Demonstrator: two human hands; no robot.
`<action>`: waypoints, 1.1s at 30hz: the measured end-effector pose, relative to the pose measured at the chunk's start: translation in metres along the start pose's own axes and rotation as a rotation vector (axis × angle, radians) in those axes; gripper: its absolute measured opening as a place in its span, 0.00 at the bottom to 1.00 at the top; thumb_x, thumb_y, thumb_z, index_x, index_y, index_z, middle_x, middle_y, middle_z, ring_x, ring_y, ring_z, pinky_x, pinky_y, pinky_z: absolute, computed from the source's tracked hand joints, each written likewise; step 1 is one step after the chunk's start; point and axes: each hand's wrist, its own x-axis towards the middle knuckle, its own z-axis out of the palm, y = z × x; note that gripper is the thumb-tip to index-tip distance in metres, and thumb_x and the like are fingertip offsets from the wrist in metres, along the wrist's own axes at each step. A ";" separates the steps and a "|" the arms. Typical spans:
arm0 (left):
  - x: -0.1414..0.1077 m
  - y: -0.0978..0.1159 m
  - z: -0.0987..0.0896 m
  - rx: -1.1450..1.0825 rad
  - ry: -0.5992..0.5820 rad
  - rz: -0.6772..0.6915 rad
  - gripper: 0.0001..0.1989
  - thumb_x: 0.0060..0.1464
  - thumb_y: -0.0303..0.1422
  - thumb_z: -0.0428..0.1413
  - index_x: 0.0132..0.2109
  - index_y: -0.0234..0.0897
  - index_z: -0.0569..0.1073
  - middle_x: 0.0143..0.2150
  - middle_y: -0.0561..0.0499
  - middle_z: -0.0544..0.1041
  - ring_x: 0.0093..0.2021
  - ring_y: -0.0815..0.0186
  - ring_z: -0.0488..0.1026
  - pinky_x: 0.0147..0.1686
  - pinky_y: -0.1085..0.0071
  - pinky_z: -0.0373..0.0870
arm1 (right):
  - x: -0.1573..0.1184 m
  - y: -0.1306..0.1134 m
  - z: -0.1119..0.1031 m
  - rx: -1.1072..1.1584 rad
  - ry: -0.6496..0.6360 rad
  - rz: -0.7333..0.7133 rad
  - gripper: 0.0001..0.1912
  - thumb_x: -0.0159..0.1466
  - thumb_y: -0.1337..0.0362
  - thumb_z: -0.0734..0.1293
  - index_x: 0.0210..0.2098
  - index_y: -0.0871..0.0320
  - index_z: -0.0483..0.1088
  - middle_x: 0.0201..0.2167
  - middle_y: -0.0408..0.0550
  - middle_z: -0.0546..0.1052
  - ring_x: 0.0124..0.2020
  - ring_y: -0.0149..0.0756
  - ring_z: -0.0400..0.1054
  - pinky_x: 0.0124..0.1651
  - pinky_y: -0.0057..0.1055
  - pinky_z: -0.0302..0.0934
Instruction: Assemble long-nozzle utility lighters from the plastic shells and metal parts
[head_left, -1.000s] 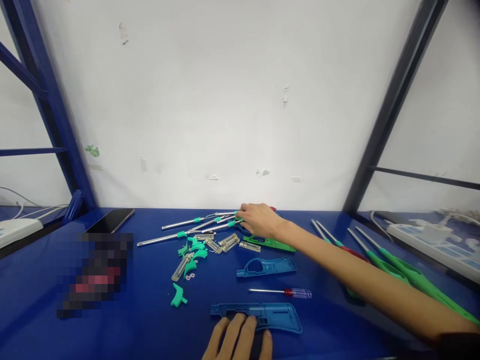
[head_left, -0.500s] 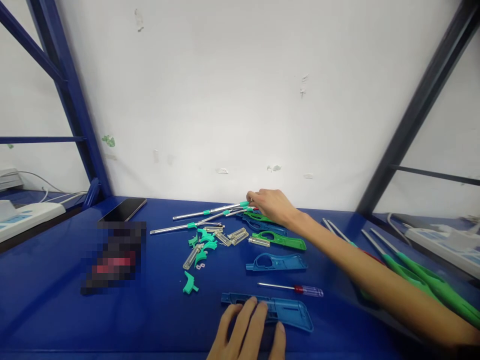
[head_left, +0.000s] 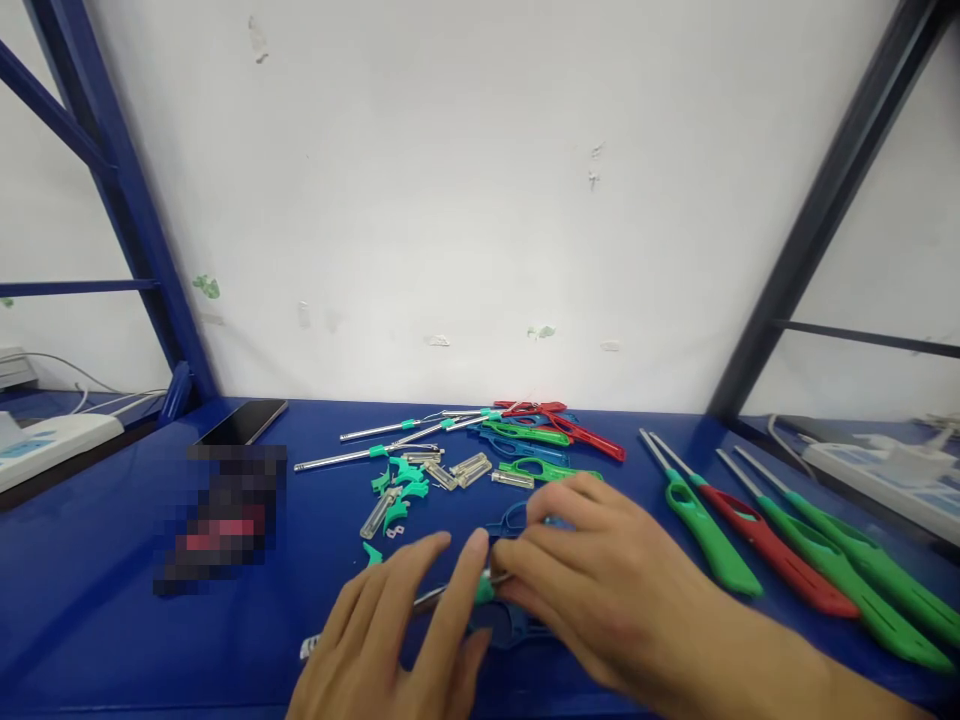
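Observation:
My right hand (head_left: 592, 560) pinches the teal collar end of a metal lighter rod (head_left: 431, 598) above a blue handle shell (head_left: 510, 628) near the front edge. My left hand (head_left: 397, 625) lies over the rod, fingers spread, its tips close to the collar; whether it grips the rod is unclear. Beyond my hands, a second blue shell (head_left: 510, 518) is mostly covered. Teal triggers (head_left: 412, 488) and clear fuel tanks (head_left: 471, 468) lie in the middle. Behind them are more metal rods (head_left: 337, 460) and green, blue and red shells (head_left: 592, 436).
Several whole lighters with green and red handles (head_left: 780, 550) lie at the right. A phone (head_left: 244, 422) rests at the back left, behind a pixelated dark object (head_left: 221, 525). Power strips (head_left: 60, 447) stand beyond the left frame. A wall rises behind the table.
My right hand has come back from the rear pile to the front with a metal rod. My left hand has moved left and up, over the rod. The view has shifted slightly.

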 end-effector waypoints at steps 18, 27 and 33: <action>-0.006 -0.042 0.001 -0.286 -0.301 -0.034 0.19 0.77 0.35 0.42 0.63 0.47 0.74 0.46 0.53 0.85 0.40 0.67 0.86 0.37 0.79 0.81 | -0.080 -0.025 0.044 0.078 -0.045 0.546 0.34 0.74 0.49 0.66 0.75 0.47 0.55 0.62 0.55 0.79 0.58 0.57 0.78 0.56 0.58 0.77; -0.008 -0.032 0.001 -0.375 -0.324 -0.168 0.15 0.75 0.38 0.46 0.59 0.46 0.74 0.48 0.52 0.82 0.44 0.69 0.85 0.46 0.81 0.79 | -0.093 -0.025 0.050 0.214 -0.052 0.596 0.31 0.76 0.49 0.64 0.75 0.42 0.55 0.61 0.49 0.80 0.58 0.47 0.79 0.61 0.46 0.75; -0.009 -0.026 0.002 -0.405 -0.313 -0.125 0.14 0.75 0.38 0.47 0.58 0.45 0.75 0.46 0.53 0.82 0.42 0.71 0.85 0.46 0.83 0.78 | -0.079 -0.027 0.039 0.261 0.016 0.610 0.29 0.74 0.46 0.66 0.71 0.41 0.60 0.64 0.46 0.78 0.61 0.45 0.77 0.59 0.40 0.77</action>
